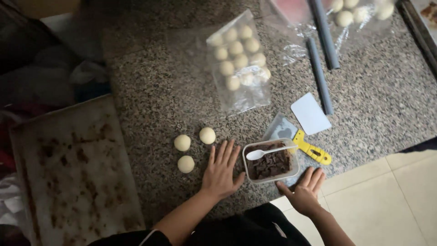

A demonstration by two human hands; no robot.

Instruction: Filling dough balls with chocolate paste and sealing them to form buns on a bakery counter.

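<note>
Both hands flat on worktop, nothing held.
Left hand fingers spread, beside three dough balls; right hand open at worktop edge, just below chocolate tub with white spoon.

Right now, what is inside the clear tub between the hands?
The tub holds dark brown chunks, likely chocolate. A white spoon lies across its top. What lies beneath the chunks is covered.
</note>
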